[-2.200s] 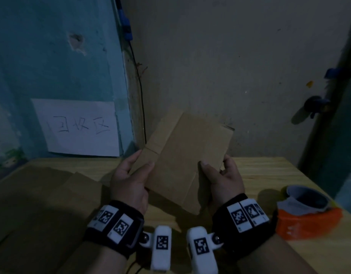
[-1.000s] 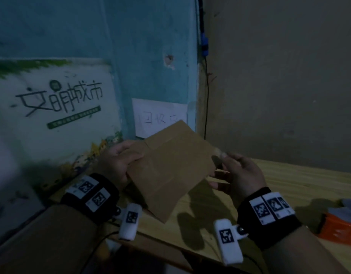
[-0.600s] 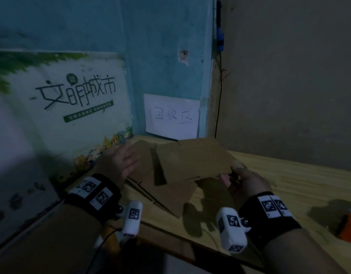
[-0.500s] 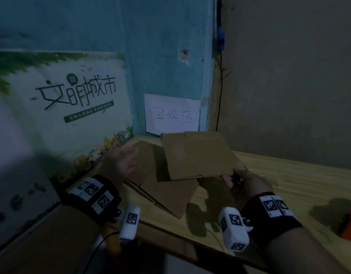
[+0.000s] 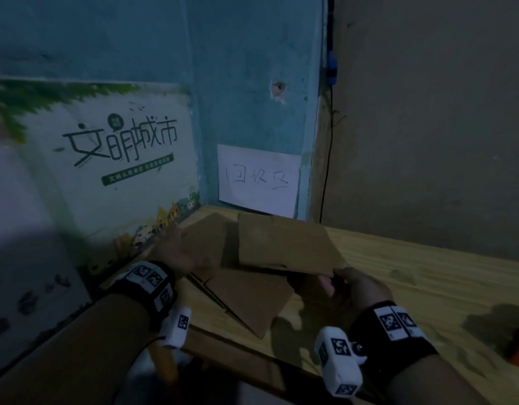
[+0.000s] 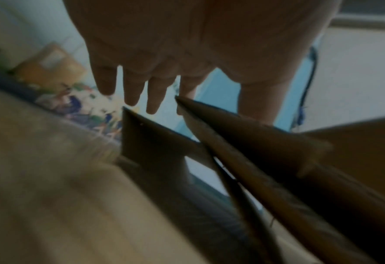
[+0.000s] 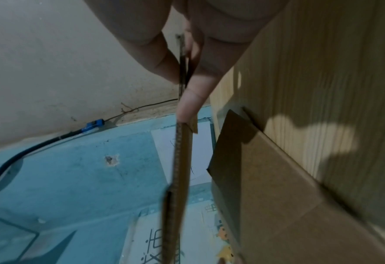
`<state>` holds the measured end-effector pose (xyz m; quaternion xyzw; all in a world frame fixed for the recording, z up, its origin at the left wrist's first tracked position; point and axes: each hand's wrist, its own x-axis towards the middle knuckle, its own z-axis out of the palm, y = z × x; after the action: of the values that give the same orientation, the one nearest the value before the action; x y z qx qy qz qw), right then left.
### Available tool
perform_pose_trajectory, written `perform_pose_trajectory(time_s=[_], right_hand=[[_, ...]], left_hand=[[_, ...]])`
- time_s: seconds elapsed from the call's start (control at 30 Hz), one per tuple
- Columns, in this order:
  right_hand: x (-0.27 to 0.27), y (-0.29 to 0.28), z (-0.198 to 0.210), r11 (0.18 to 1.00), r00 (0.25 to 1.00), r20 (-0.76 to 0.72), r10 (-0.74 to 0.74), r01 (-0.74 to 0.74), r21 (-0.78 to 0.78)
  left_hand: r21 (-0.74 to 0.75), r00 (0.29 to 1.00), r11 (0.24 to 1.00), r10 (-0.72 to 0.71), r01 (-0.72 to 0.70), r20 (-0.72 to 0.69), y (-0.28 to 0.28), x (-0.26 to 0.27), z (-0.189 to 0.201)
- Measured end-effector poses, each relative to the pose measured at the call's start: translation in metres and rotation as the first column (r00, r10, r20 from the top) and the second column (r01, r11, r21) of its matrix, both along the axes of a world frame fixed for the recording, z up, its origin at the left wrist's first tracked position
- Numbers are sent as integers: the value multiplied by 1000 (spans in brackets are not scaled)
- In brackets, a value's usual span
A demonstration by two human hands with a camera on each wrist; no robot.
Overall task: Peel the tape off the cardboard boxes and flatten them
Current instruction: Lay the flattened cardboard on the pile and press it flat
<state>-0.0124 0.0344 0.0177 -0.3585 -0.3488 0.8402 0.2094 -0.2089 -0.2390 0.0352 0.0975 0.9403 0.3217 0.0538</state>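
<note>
While the flattened box hangs nearly level just above the cardboard pile at the wooden table corner, the right hand pinches its near edge, thumb on top; the left hand hovers beside it, fingers spread, gripping nothing.

I count two flattened cardboard boxes, one white paper sign, one wall poster, and my two hands.
</note>
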Motion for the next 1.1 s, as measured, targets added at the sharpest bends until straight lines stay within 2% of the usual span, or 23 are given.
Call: perform_pose_trajectory(time_s=[0.13,0.23,0.53,0.6,0.67,0.73,0.77,0.83,0.93,1.0,1.07,1.1], right_hand=[[4,-2,-1,1000,999,-33,10,-10,3],[6,-1,-1,999,999,-21,37,-37,-14],[11,-16,3,978,980,42,196,-199,61],[11,-16,-1,973,975,86,203,-211,92],[14,-17,-7,963,967,130,219,-236,129],[17,-18,-10,951,957,175,231,-260,168],[18,-18,-12,939,946,196,258,-293,178],[19,-17,-14,911,923,225,313,-358,203],[20,-17,-12,897,914,255,314,-374,235],[21,-16,-10,884,905,265,334,-398,244],[24,-14,-8,841,875,327,356,-453,296],[25,-13,-6,796,846,405,345,-493,352]], left_hand=[[-72,990,997,-12,22,141,2,-8,-1],[-169,991,985,9,14,135,6,-8,1],[-210,989,974,-62,89,134,38,15,-8],[-127,987,990,-44,64,154,43,21,-8],[84,955,997,-26,1,294,44,21,-9],[314,917,944,-35,-101,398,44,19,-8],[374,906,918,-43,-131,422,45,20,-6],[411,897,900,-57,-143,437,48,21,-3],[325,884,945,-113,-46,454,52,24,2],[344,862,939,-180,8,473,56,29,5],[399,871,917,-213,21,442,59,29,2],[423,879,906,-219,22,423,59,28,1]])
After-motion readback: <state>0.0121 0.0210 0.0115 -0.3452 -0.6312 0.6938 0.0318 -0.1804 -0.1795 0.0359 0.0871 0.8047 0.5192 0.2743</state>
